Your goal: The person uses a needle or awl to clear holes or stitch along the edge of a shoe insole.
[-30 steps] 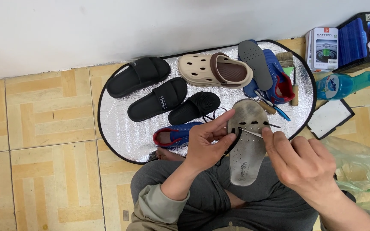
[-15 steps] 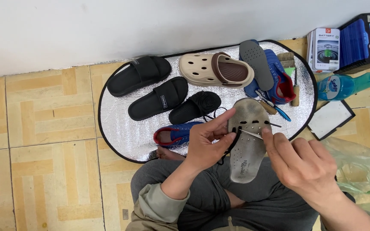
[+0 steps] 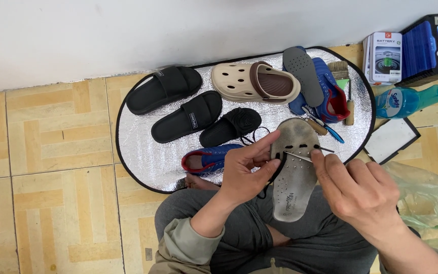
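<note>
Stitching a grey insole (image 3: 295, 175)
Left hand (image 3: 244, 170) grips its edge; right hand (image 3: 358, 190) pinches a needle (image 3: 297, 156) just above

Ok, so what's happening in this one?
A person sits cross-legged on a tiled floor, working on a worn grey insole. The left hand grips its edge, where a dark cord runs, while the right hand holds a thin metal needle-like tool against a row of dark stitches. Ahead, a silver mat carries black slides, a beige clog and blue shoes.
</note>
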